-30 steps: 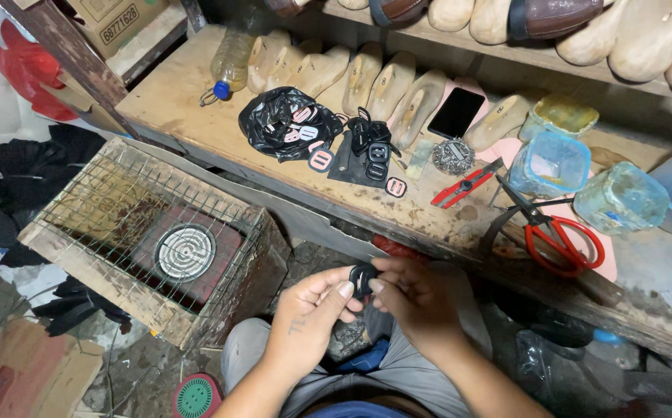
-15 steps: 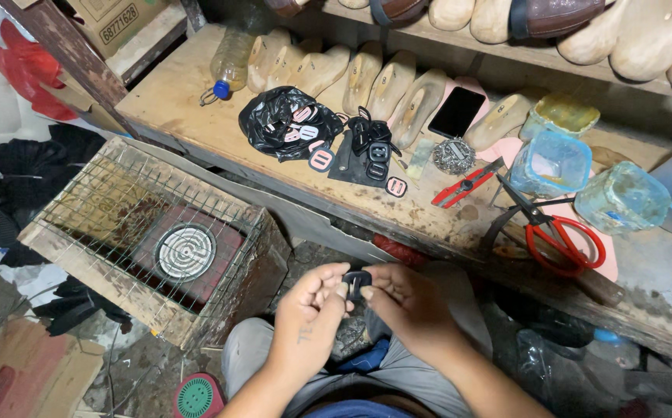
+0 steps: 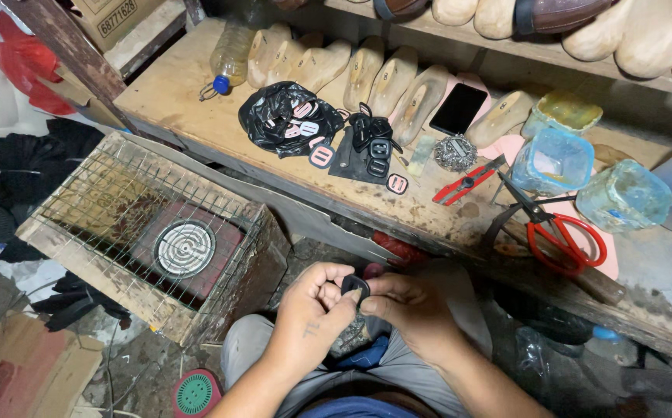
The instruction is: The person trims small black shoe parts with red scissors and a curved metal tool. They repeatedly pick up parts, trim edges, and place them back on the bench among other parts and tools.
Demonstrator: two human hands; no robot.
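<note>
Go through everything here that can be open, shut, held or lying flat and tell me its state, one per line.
Small black piece: pinched between both hands.
Left hand: gripping the piece.
Right hand: gripping the piece.
Red-handled scissors: open, lying flat.
Red clippers: lying flat.
Phone: screen dark.
Plastic bottle: capped, on its side.
Black bag: open, crumpled.

Wooden bench: shoe lasts, scissors, black bag.

A worn wooden surface runs under a shelf; a wire-topped crate stands on dirty floor.
</note>
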